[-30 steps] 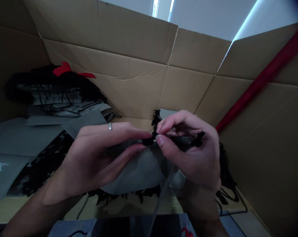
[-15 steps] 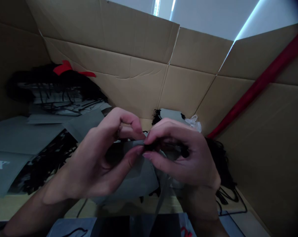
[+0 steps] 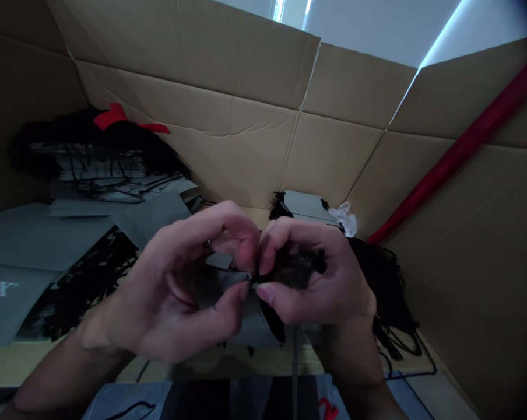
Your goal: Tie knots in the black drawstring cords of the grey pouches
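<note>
In the middle of the view my left hand (image 3: 189, 291) pinches the edge of a grey card piece (image 3: 231, 280) between thumb and fingers. Right against it, my right hand (image 3: 316, 280) grips a black cord (image 3: 318, 262), its thumb and fingertips meeting at the card's corner. The fingertips hide how cord and card join. Beneath both hands lies another grey card piece (image 3: 259, 324) with black cord at its edge. A thin greyish strip (image 3: 295, 367) hangs below my right hand.
Grey cards with black cords are piled (image 3: 101, 169) at the left, red strips (image 3: 110, 116) on top. A smaller grey stack (image 3: 305, 204) stands behind my hands, beside crumpled clear plastic (image 3: 344, 219). Black cords (image 3: 377, 286) lie at right. Cardboard walls (image 3: 228, 128) enclose the table.
Both hands have come down slightly and closer together. The grey card's edge has tilted between the fingers, and the hanging strip has straightened.
</note>
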Demonstrator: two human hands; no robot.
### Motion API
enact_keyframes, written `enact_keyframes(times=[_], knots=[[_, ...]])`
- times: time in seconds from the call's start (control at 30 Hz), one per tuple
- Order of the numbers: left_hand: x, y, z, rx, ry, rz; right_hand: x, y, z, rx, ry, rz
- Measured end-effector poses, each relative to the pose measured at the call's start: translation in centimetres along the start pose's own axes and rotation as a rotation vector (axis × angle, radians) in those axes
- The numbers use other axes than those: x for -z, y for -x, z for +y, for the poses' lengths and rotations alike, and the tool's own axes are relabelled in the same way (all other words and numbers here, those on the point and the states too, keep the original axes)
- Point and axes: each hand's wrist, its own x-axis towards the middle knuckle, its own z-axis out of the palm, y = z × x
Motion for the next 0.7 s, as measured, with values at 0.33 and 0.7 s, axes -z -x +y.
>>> enact_keyframes(times=[0.33,0.7], knots=[[-1.0,0.0,0.3,0.074,-0.072,0.242,-0.4,0.8,-1.1,0.113,0.336,0.303],[-0.8,-0.1,-0.5,-0.013,-0.146,0.174,-1.3,0.9,-1.0,0.240,0.498,0.341]])
